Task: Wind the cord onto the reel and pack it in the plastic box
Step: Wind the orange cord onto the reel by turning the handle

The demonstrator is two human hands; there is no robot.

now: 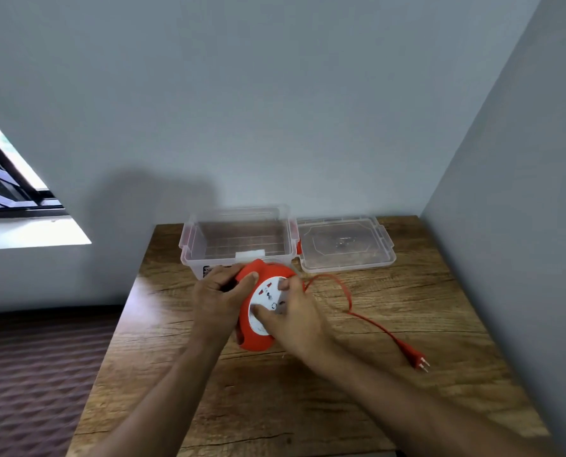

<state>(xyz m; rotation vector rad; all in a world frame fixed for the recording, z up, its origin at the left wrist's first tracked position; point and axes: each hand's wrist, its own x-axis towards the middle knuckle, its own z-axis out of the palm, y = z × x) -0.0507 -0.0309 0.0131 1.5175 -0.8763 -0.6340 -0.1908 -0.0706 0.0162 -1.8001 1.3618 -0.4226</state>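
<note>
Two hands on the reel (258,311), which sits tilted above the tabletop (308,407), just in front of the box (238,239). Our left hand (217,298) has a holding grip on the reel's red rim, fingers curled over the far-left edge and thumb lying across the red housing near the top. Our right hand (295,316) lies on the white face plate, fingers curled, one fingertip near the plate's upper edge and the thumb low on its left side; we cannot tell whether it grips a knob or only presses.

White plate shows red socket marks and a small dark ring symbol; no writing we can read there.

Cord (347,291), red, leaves the reel on its right side, arcs up and right in a loop over the tabletop, then runs down and right to the plug (418,357), which lies flat with its pins pointing toward the near right. A good length is unwound.

Box is clear plastic with red latches, open, standing at the back of the tabletop against the wall. A white label shows on its near wall and a dark printed patch at its lower left corner, both too small to read. Lid (344,244), clear, lies flat just right of the box.

Window (14,179) at far left.
</note>
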